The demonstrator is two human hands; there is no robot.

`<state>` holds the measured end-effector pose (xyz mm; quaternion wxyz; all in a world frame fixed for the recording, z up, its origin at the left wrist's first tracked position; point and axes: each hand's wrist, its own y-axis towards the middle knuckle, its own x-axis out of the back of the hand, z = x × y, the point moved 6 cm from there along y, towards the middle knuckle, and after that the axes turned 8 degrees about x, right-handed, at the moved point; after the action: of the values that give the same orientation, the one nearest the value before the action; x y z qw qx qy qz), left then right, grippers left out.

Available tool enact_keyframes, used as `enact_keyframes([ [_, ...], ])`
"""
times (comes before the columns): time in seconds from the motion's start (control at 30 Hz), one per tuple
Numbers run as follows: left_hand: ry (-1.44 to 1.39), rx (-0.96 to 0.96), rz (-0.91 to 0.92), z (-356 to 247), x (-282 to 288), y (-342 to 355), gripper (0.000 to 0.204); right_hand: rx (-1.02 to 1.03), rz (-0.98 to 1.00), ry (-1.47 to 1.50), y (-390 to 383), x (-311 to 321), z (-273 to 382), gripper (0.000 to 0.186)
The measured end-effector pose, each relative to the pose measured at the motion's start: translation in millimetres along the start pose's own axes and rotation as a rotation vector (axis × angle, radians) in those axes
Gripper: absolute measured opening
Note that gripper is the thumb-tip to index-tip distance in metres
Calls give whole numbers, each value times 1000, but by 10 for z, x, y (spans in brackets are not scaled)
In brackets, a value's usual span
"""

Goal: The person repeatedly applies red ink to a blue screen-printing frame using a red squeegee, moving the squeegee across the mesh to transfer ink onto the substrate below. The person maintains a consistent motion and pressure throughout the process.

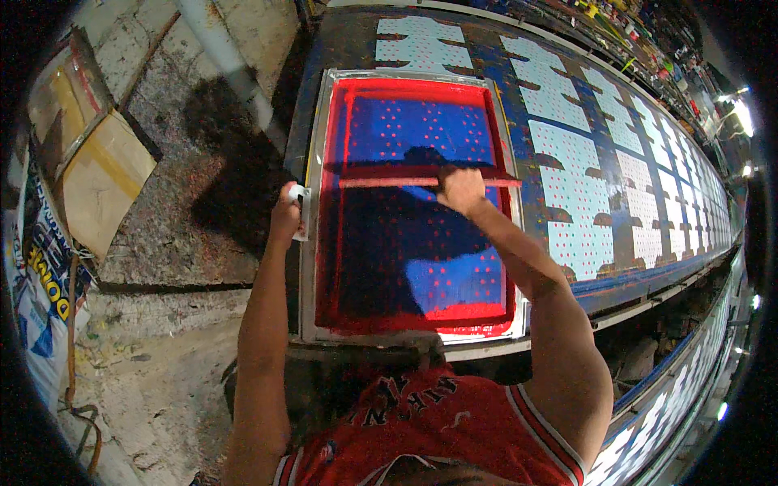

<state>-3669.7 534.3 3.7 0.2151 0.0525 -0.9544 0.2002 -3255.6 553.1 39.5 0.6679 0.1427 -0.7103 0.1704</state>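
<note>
A screen printing frame (310, 267) with a blue mesh and red ink along its inner edges lies on the long dark table. My right hand (463, 192) is wrapped round a red-stained squeegee (381, 183), which spans the mesh from side to side about halfway up. Small red dots show through the mesh, and my arms' shadow covers much of it. At the frame's left side my left hand (286, 212) is closed round a white handle (299, 194) fixed to the rim.
Pale blue cut fabric pieces (567, 170) with red dots lie in rows along the table to the right. Another piece (421, 44) sits beyond the frame. Cardboard (105, 178) and a printed plastic sack (44, 283) are at the far left. A second table with pale pieces (689, 413) runs at lower right.
</note>
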Motion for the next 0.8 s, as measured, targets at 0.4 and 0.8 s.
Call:
enact_keyframes([
  [0.4, 12, 240, -21, 90, -19, 38, 49, 0, -66, -93, 1785, 179, -1140, 41],
  [0.8, 16, 160, -21, -100, -5, -109, 49, 9, -13, -70, 1756, 159, -1194, 39],
])
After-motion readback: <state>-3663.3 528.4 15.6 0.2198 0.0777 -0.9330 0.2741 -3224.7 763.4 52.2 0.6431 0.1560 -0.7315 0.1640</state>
